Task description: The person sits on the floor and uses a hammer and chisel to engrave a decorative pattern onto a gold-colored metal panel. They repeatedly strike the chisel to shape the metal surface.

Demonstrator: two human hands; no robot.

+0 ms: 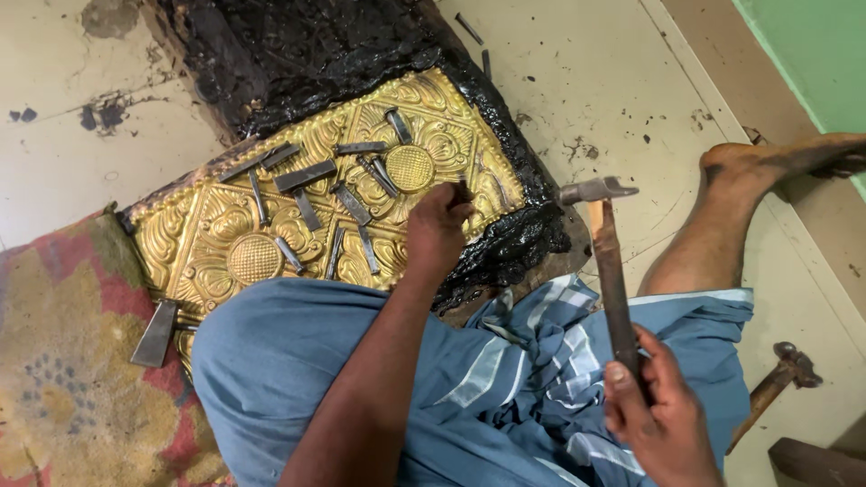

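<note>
Left hand (pixel 439 225) pinching a small dark steel punch (pixel 463 191) upright on the embossed golden brass sheet (pixel 207 236), bedded in black pitch (pixel 298 54). Right hand (pixel 654 410) fisted around a wooden-handled iron hammer (pixel 606 261), head raised just right of the punch. Relief largely formed; spare grey chisels (pixel 305 176) scattered left of the left hand.

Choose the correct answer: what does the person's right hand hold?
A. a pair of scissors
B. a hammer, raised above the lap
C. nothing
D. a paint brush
B: the right hand grips the wooden handle of a hammer, whose metal head is up beside the brass plate.
</note>
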